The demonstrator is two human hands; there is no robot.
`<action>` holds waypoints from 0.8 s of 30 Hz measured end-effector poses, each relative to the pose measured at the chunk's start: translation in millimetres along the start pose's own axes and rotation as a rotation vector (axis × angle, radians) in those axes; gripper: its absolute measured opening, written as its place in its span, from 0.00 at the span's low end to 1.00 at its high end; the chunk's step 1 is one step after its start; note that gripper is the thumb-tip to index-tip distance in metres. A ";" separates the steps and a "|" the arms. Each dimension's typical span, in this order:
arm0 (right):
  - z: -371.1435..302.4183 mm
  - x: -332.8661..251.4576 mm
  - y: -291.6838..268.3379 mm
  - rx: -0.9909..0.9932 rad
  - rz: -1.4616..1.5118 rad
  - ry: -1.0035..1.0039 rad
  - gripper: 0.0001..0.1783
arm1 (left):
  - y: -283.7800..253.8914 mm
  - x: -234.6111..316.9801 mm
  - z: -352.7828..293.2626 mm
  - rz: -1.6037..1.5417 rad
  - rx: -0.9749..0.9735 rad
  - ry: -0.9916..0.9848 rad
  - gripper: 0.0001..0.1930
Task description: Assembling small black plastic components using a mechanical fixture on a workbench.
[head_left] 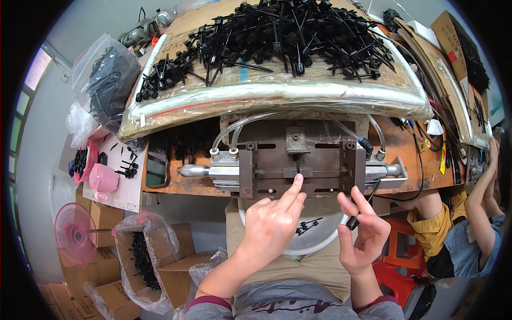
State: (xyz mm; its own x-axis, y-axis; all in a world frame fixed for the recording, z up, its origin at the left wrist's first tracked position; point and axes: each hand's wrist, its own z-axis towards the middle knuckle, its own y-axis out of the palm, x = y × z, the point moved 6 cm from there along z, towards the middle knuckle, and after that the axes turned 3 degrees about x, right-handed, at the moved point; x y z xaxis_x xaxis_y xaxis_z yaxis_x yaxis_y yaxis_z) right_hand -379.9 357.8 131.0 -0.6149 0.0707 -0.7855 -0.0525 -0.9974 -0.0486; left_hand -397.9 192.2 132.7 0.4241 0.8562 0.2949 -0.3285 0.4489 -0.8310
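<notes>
My left hand (274,221) points its index finger at a small black part (298,164) in the middle of the metal fixture (325,159). The fingertip touches or nearly touches it; the other fingers are partly bent and grip nothing visible. Held between the thumb and fingers of my right hand (365,229) is a black plastic part (352,223) with a thin stem pointing up and right. Pneumatic cylinders flank the fixture, the left cylinder (224,175) and the right cylinder (380,172), with clear air hoses. Below my hands, a white basket (320,244) on my lap contains several black parts.
A heap of black stemmed parts (288,40) covers the plastic-wrapped cardboard (224,101) behind the fixture. At left are a pink mug (104,177), a pink fan (76,233) and a lined box (144,256) of parts. Another person's arm (482,186) and a red stool (397,272) are at right.
</notes>
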 end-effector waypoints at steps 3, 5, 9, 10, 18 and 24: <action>1.9 -7.8 -0.4 -0.141 -0.131 0.005 0.20 | -1.1 -1.9 0.4 -0.028 0.008 -0.010 0.11; 5.6 -14.6 2.5 -0.145 -0.242 -0.025 0.18 | -1.0 -3.1 0.1 -0.045 0.021 -0.009 0.11; 15.2 -14.6 17.0 -0.174 -0.425 -0.111 0.14 | -4.0 -2.8 -2.4 -0.087 0.001 -0.006 0.11; 18.4 -11.0 21.3 -0.209 -0.435 -0.124 0.14 | -7.6 -1.8 -4.1 -0.106 -0.015 -0.009 0.11; 12.7 7.0 63.3 -0.453 -0.724 -0.263 0.10 | -33.2 14.7 -38.3 -0.488 -0.251 0.086 0.16; 20.2 10.1 70.2 -0.444 -0.818 -0.254 0.10 | -123.2 -0.6 -53.0 -1.346 0.660 0.320 0.18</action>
State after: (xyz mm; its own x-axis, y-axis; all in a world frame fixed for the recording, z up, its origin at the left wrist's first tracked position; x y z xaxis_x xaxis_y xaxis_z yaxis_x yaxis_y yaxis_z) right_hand -405.8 288.7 132.2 -0.6748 0.6941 -0.2507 -0.2702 -0.5484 -0.7914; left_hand -312.9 122.9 209.9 0.8346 -0.3158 0.4514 0.1680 0.9262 0.3375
